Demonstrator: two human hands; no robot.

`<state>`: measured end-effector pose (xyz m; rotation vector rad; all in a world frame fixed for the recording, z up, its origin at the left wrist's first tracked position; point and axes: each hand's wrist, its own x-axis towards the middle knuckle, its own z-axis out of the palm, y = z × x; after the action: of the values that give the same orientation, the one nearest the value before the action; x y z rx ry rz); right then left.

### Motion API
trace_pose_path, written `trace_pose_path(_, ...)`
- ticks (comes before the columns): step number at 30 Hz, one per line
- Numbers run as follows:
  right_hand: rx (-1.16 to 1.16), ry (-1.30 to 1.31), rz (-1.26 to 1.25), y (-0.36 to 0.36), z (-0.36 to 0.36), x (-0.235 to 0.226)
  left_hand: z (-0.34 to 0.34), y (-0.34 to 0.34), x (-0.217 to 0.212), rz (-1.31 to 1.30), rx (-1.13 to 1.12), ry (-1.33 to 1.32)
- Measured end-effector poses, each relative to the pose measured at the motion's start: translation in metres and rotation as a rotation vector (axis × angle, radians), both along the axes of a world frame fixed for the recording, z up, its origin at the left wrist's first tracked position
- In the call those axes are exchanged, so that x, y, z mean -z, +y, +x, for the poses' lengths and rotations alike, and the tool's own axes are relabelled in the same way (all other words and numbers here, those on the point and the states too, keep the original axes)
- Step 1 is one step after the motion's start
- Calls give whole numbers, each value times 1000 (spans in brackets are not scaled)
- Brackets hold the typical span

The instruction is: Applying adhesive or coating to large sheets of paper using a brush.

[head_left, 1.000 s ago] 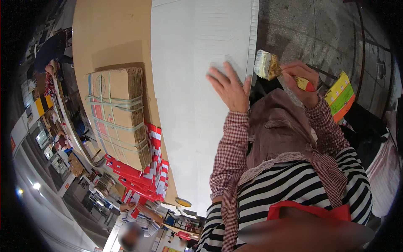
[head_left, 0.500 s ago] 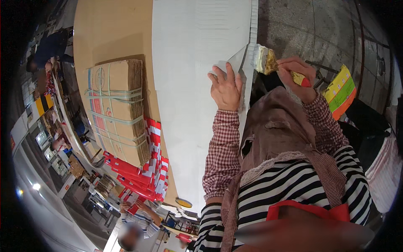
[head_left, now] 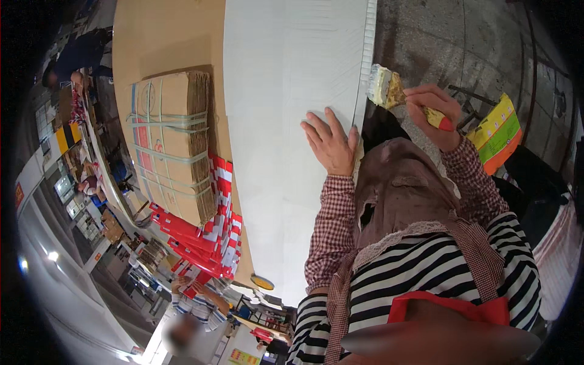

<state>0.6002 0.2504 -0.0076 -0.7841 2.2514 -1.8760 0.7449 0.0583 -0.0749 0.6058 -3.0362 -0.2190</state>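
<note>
My left hand (head_left: pixel 330 143) lies flat on the stack of white paper sheets (head_left: pixel 267 152), fingers spread, close to the stack's right edge. My right hand (head_left: pixel 435 115) is closed round the handle of a wide paintbrush (head_left: pixel 394 91) with a red-tipped handle. Pale, whitish paste coats the bristles, which point left at the edge of the paper. Whether they touch it I cannot tell. Along that edge the sheets are fanned into narrow steps (head_left: pixel 368 42).
A strapped bundle of flat cardboard (head_left: pixel 170 143) stands on the brown tabletop (head_left: pixel 164 36), left of the paper. Red-and-white printed pieces (head_left: pixel 201 243) are piled beside it. Another person (head_left: pixel 198 310) works at the far lower left. A yellow, green and orange bag (head_left: pixel 497 134) is at the right.
The slanting, raised sheet corner beside my left hand now lies flat. That hand has shifted slightly toward me and right. The brush has hardly moved.
</note>
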Motion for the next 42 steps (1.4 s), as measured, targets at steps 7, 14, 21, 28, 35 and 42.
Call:
trace_pose_path(7,-47,23,-9,-17,16,24,-6,-23,-13,82,100,43)
trace_pose_path(14,39,-37,-84,-14,34,16,-6,-23,-10,40,119,43)
trace_pose_path(21,43,-51,-27,-6,64,11,6,-10,-9,116,54,77)
trace_pose_path(28,75,4,-29,-11,70,1,50,-2,0,50,63,47)
trace_pose_path(35,68,15,-79,-13,89,29,48,-22,-5,93,152,-18)
trace_pose_path(42,159,56,-71,-17,89,12,48,-22,-5,-21,179,44)
